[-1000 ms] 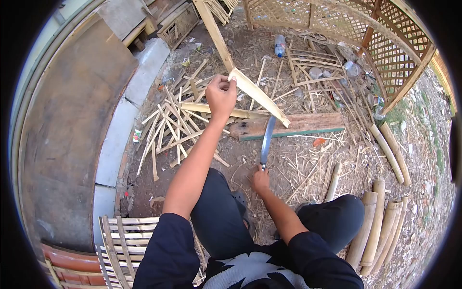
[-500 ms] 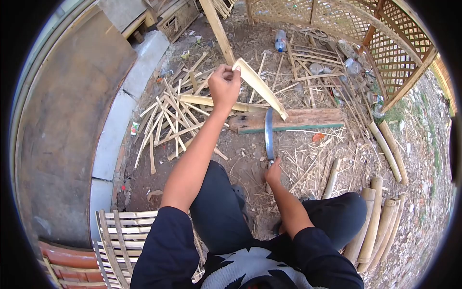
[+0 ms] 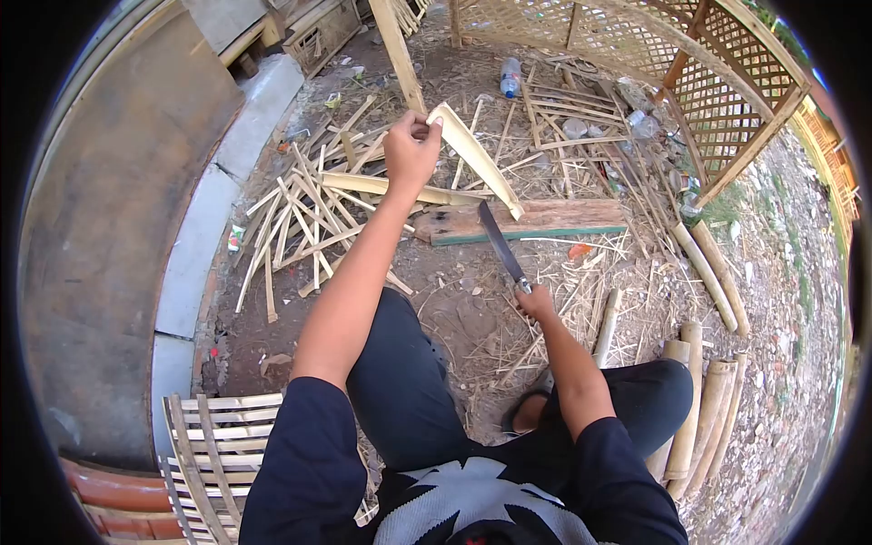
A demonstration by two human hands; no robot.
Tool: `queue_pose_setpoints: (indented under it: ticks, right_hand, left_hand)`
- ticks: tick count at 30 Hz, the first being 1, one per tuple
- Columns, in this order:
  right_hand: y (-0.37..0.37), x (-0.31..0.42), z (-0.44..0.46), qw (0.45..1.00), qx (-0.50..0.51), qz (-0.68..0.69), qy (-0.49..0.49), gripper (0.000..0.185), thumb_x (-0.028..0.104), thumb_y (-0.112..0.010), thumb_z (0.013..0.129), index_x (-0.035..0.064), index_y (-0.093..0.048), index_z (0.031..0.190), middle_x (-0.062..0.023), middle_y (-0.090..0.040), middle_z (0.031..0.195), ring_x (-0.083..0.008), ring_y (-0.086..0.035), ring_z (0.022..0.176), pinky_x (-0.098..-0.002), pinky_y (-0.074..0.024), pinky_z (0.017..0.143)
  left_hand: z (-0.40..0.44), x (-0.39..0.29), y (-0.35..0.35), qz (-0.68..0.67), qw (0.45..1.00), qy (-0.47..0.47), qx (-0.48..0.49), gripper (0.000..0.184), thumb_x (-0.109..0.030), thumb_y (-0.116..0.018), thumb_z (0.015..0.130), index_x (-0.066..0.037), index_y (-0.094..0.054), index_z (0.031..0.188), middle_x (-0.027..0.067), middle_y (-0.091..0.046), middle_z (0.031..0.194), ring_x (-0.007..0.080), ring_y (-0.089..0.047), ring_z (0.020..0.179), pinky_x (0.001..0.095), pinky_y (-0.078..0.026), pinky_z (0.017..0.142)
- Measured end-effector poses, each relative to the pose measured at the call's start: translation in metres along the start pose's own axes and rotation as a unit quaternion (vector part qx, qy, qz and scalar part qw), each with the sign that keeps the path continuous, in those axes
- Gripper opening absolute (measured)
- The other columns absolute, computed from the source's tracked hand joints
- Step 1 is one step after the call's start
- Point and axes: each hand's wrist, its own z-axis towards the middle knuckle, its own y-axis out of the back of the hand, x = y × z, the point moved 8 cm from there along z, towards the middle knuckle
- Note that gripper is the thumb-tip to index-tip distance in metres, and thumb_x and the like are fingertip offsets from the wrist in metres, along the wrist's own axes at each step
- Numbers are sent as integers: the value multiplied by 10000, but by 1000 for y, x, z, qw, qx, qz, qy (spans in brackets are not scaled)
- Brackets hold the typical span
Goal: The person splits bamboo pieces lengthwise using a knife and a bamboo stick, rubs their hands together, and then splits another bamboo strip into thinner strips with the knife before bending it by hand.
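My left hand (image 3: pixel 411 153) pinches the upper end of a pale split bamboo piece (image 3: pixel 477 162). Its lower end rests on a weathered wooden block (image 3: pixel 568 216) with a green edge. My right hand (image 3: pixel 534 300) is closed round the handle of a machete (image 3: pixel 501 242), whose dark blade points up and left, its tip at the block's near edge and apart from the bamboo piece. Behind the block's left end lies another split bamboo piece (image 3: pixel 372 184), beside a heap of thin bamboo strips (image 3: pixel 292 222).
Bamboo poles (image 3: pixel 695 400) lie at the right, near my knee. A slatted bamboo panel (image 3: pixel 213 454) is at the lower left. Beyond the block are a plastic bottle (image 3: pixel 510 78), a wooden post (image 3: pixel 396 54) and a lattice fence (image 3: pixel 627 45).
My right hand has moved right and slightly up, and the machete now tilts left instead of standing nearly upright in view. The left hand still holds the bamboo piece on the block.
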Motion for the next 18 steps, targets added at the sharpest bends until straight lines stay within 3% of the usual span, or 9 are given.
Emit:
queue_pose_setpoints:
  ticks: [3, 11, 17, 18]
  right_hand:
    - [54, 46, -27, 996, 64, -16, -52, 363, 312, -653, 833, -47, -701, 857, -126, -718, 689, -203, -692, 545, -352, -580, 520]
    - [99, 76, -4, 989, 15, -145, 37, 397, 317, -692, 811, -75, -700, 874, -156, -716, 694, -252, -706, 584, -400, -588, 587]
    - [141, 123, 1, 952, -36, -273, 137, 468, 343, -734, 774, -83, -688, 964, -258, -719, 876, -365, -723, 852, -440, -574, 789]
    - [151, 129, 1, 954, -6, -275, 117, 524, 388, -748, 765, -84, -688, 982, -279, -706, 975, -386, -705, 919, -448, -555, 851]
  left_hand:
    - [-1, -1, 0, 2, 1000, 3, 3, 222, -186, -720, 885, 21, -642, 864, 124, -711, 749, 189, -696, 679, 316, -529, 637]
    - [-3, -2, -7, 6, 1000, -12, 8, 227, -203, -727, 874, 13, -659, 857, 113, -711, 744, 186, -691, 674, 318, -530, 636]
    - [-7, -9, -9, 4, 999, -31, 22, 228, -202, -733, 863, 12, -654, 848, 109, -708, 722, 184, -694, 657, 317, -526, 626]
    - [-8, -9, -10, 3, 999, -34, 24, 228, -202, -733, 863, 11, -654, 848, 111, -708, 722, 185, -695, 656, 317, -527, 625]
